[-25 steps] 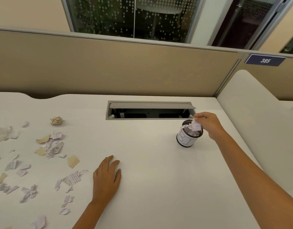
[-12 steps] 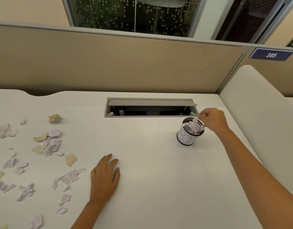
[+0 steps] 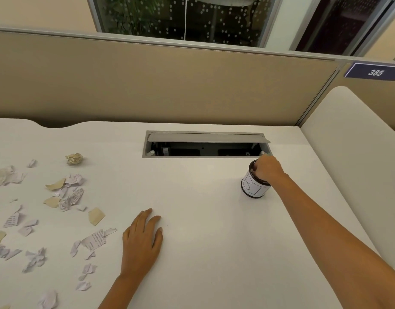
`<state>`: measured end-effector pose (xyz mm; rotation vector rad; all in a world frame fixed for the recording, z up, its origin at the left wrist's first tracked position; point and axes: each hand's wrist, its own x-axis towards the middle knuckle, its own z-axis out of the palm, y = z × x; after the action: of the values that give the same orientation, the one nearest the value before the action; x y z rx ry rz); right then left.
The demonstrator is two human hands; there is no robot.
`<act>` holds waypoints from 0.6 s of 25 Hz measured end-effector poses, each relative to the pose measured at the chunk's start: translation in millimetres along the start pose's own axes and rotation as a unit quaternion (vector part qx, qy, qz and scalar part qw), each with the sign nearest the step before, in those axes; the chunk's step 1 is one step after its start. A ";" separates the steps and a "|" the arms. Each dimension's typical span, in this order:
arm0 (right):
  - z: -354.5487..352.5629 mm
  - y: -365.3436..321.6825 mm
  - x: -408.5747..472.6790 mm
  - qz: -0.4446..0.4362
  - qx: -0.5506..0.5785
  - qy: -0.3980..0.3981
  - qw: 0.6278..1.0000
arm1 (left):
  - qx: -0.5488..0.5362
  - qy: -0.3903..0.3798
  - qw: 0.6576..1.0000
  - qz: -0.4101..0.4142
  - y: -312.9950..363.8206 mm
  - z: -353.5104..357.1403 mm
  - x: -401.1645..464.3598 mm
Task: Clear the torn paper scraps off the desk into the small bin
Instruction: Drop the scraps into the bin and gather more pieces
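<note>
Right hand (image 3: 266,169) bunched over the bin (image 3: 254,186), fingers pushed into its mouth; grip contents hidden. Press gently, straight down, without tipping it. Left hand (image 3: 142,239) flat and spread on the desk (image 3: 203,219), scraps (image 3: 67,195) just left. Half a second ago, fingers only pinched above the rim.

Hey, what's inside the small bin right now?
The right hand covers the small bin's mouth, fingers reaching inside. Only a sliver of dark rim shows, so any paper scraps within are hidden.
</note>
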<state>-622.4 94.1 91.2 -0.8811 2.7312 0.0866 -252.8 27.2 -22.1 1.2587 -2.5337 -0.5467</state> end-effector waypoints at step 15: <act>-21.7 7.0 3.6 -0.093 -0.034 -0.041 0.994 | 0.007 0.004 1.000 0.004 -1.5 1.8 1.3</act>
<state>-634.4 94.7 110.9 -1.1206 2.5712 0.1754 -253.2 25.8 -24.2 1.2529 -2.5395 -0.5210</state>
